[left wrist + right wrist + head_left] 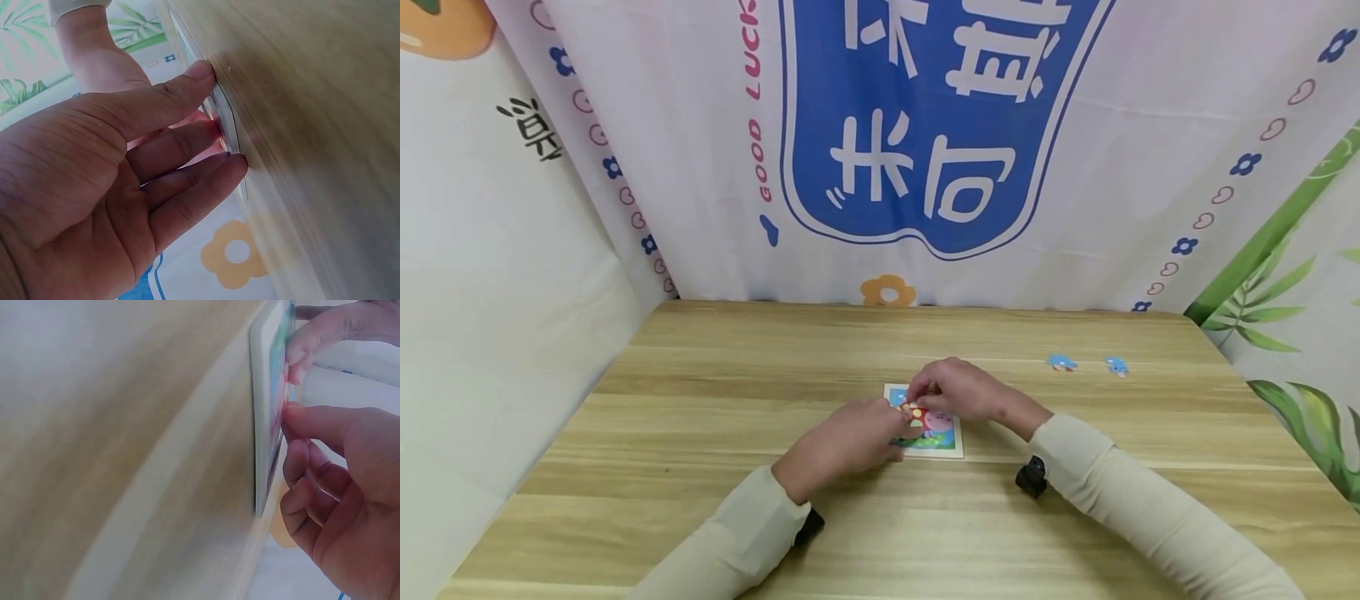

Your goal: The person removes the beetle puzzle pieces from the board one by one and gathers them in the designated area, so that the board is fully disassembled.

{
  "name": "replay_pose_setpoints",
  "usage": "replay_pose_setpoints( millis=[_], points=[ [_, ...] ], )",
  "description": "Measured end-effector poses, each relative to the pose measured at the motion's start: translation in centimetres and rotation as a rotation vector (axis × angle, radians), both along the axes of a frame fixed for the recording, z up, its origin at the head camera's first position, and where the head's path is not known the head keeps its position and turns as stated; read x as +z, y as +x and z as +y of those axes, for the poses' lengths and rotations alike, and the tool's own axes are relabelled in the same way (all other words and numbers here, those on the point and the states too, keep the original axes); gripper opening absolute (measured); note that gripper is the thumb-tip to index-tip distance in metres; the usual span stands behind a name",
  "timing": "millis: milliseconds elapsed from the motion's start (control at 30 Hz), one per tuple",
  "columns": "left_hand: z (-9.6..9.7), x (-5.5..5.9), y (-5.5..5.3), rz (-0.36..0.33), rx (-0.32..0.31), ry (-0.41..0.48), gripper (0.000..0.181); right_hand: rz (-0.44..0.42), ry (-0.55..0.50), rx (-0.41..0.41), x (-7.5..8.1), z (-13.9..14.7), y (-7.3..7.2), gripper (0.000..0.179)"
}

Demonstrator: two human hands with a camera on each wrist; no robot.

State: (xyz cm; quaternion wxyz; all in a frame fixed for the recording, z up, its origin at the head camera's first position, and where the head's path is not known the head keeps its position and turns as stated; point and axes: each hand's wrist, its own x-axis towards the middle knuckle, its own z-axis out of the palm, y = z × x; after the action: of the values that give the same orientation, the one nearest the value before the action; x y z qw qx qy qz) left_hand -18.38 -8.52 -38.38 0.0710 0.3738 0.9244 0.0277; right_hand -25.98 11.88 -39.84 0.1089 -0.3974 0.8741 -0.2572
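A small jigsaw puzzle in a pale frame lies on the table, showing a pink cartoon pig's face, red, blue and green areas. My left hand lies over its left side; in the left wrist view the thumb and the fairly straight fingers touch the puzzle's face and edge. From the upper right my right hand reaches in. Its thumb and forefinger meet at the puzzle's surface, pinching a piece largely hidden by the fingertips, while the other fingers curl loosely. The hands are close together.
Two loose blue puzzle pieces, one on the left and one on the right, lie toward the table's back right. The wooden table ends at a printed cloth behind it. Both wrists carry dark devices.
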Motion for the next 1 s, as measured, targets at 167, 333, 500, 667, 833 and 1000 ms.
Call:
replay_pose_setpoints(
  millis=[167,333,500,667,833,1000],
  points=[
    [0.05,0.10,-0.03,0.004,-0.014,0.009,0.044,-0.053,-0.004,0.002,0.06,-0.07,-0.08,0.014],
    [0.09,0.19,-0.08,-0.017,-0.005,0.007,0.045,-0.069,-0.020,-0.002,-0.17,-0.19,-0.02,0.014],
    [0.19,0.26,-0.13,-0.042,0.017,0.001,0.047,-0.076,-0.040,-0.021,-0.22,-0.33,0.13,0.011],
    [0.25,0.30,-0.18,-0.047,0.023,-0.008,0.047,-0.084,-0.032,-0.036,-0.24,-0.43,0.03,0.006],
    [0.23,0.21,-0.23,-0.042,0.020,0.008,0.048,-0.090,-0.033,-0.037,-0.54,-0.49,-0.27,0.004],
    [0.27,0.14,-0.26,-0.036,0.015,0.014,0.048,-0.072,-0.037,-0.035,-0.48,-0.58,-0.47,0.006]
  ],
)
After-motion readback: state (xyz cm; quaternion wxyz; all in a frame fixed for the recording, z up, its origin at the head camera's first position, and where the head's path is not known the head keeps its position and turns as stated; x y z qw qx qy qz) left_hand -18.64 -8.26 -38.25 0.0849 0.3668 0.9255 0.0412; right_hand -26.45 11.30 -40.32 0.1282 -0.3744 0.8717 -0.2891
